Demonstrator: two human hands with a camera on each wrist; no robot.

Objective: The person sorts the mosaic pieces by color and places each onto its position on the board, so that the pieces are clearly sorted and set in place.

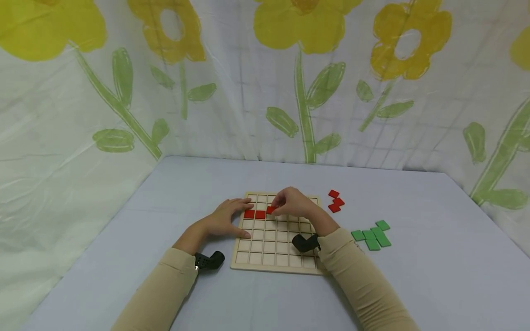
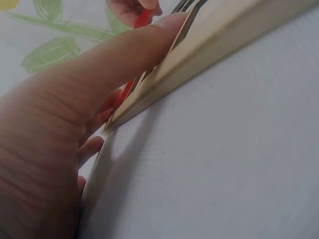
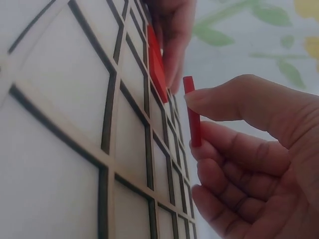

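Two red tiles [image 1: 260,214] lay on the grid board [image 1: 268,259] in the head view, the left hand [image 1: 221,220] spread at its left edge. From the left wrist, that hand's thumb [image 2: 124,55] crossed the rim [image 2: 209,57]; from the right, the right hand [image 3: 269,157] pinched another tile [image 3: 193,117] over the board.

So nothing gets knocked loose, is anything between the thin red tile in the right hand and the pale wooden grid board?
Nothing visible: only open space shows between the thin red tile in the right hand and the pale wooden grid board. Two flat red tiles and the left hand sit to that tile's left.
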